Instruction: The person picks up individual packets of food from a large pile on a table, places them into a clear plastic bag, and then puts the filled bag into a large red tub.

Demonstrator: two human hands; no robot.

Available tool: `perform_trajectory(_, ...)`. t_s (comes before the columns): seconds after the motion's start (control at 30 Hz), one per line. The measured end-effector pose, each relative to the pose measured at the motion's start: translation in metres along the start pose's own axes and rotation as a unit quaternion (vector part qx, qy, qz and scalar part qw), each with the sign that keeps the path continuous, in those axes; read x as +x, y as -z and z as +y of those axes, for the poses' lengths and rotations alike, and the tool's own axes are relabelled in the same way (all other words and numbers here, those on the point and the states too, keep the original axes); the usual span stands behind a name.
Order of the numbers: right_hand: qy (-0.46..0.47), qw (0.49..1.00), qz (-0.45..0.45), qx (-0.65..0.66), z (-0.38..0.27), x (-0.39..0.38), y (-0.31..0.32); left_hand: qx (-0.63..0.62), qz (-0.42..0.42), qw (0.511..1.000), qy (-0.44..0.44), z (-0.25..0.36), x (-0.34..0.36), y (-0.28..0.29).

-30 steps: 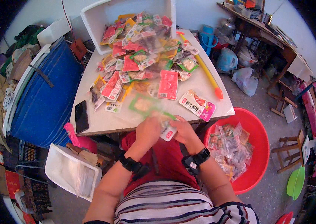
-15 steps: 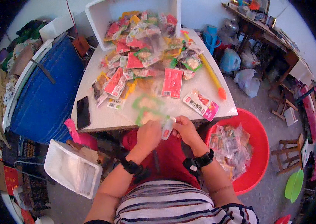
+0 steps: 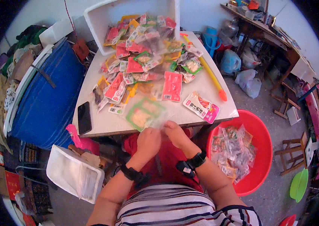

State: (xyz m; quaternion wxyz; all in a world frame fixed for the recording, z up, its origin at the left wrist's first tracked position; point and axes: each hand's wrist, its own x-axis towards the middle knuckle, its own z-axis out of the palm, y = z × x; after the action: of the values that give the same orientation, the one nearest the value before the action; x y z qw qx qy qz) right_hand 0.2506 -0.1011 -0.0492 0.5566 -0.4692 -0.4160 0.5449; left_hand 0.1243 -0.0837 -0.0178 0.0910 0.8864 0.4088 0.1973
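Observation:
Two green-edged food packets with pale contents lie at the table's front edge, under what looks like a clear plastic bag. My left hand is closed at the bag's near edge, its fingertips partly hidden. Beside it, my right hand pinches the same edge, fingers pressed together. Beyond them, a heap of small red, yellow and green food packets spills from a white foam box. A red packet and a white-and-pink packet lie apart from the heap.
On the white table are a black phone at left and a yellow tube with an orange tip at right. A red basin holding filled clear bags stands at right. Lower left is another foam box; a blue tub leans beyond it.
The green-edged packets have swung down flatter onto the table edge. A small white packet seen between my hands is out of sight. My right hand has moved slightly left and down.

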Motion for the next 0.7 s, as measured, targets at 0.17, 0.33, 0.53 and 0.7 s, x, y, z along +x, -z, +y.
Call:
perform_trajectory(0.17, -0.108, 0.992, 0.039, 0.045, 0.004, -0.015, 0.018, 0.025, 0.122, 0.983, -0.131, -0.010, -0.010, 0.002)
perform_trajectory(0.33, -0.139, 0.983, 0.078, 0.095, -0.001, -0.027, 0.026, 0.088, 0.156, 0.965, -0.190, -0.032, -0.006, -0.020)
perform_trajectory(0.53, -0.131, 0.984, 0.090, 0.082, -0.014, -0.029, 0.032, 0.061, 0.066, 0.975, -0.203, -0.037, 0.009, -0.005)
perform_trajectory(0.7, -0.089, 0.988, 0.109, 0.069, -0.025, -0.018, 0.039, -0.103, 0.177, 0.957, -0.205, -0.048, 0.030, 0.034)
